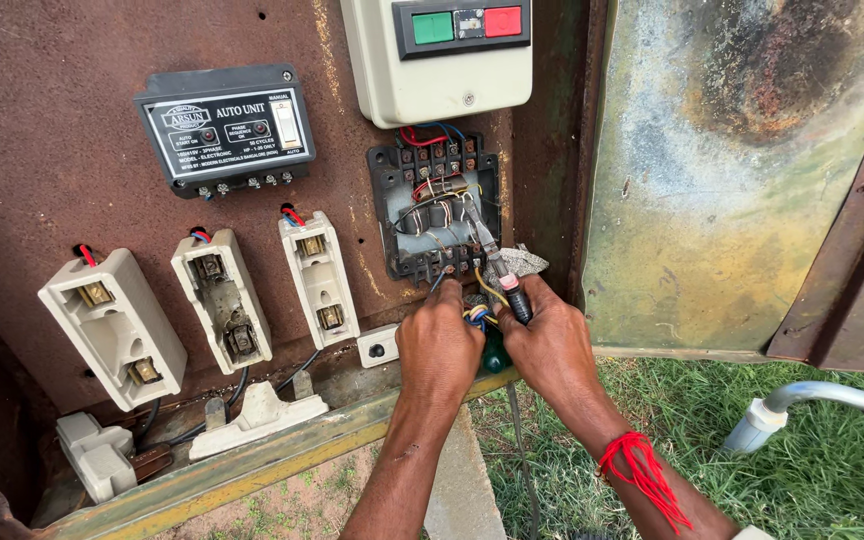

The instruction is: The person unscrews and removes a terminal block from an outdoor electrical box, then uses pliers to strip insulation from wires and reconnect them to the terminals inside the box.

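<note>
1. We work at a rusty brown panel (72, 140) inside an open metal cabinet, with grass (832, 470) below.
2. Our left hand (439, 343) is clenched around coloured wires (476, 316) under the open black terminal block (435, 210).
3. Our right hand (550, 345) grips pliers (497, 265), the tips at the block's lower terminals.
4. Three white fuse holders (222, 300) sit well to the left.
</note>
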